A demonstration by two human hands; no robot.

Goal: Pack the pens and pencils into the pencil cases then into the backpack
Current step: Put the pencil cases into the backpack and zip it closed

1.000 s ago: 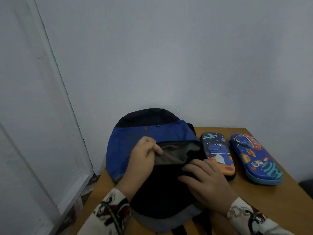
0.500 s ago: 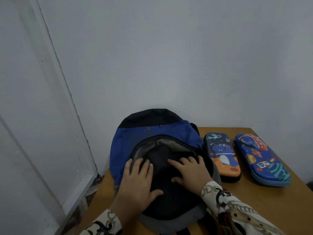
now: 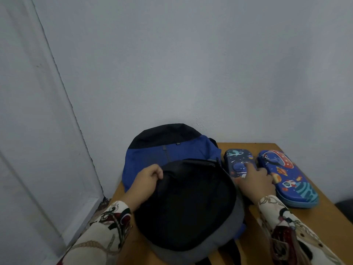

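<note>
A blue and black backpack [image 3: 172, 155] lies on the wooden table [image 3: 328, 219] against the wall, its black front panel toward me. My left hand [image 3: 147, 180] grips the upper left edge of that black panel. Right of the backpack lie two closed pencil cases side by side. My right hand [image 3: 256, 180] rests on the dark dinosaur case [image 3: 236, 155], fingers spread across its lid and covering its near half. The blue space-print case [image 3: 288, 178] lies further right, untouched. No loose pens or pencils are in view.
A grey wall stands directly behind the table, and a pale door frame [image 3: 57, 150] runs down the left side. The table's left edge [image 3: 116, 190] sits close to the backpack. Black straps [image 3: 229, 251] trail off the near edge.
The backpack's opening, seen gaping before, is now covered by the black panel. My left hand went from lying flat to gripping the panel's edge. My right hand left the backpack and moved right onto the dinosaur case.
</note>
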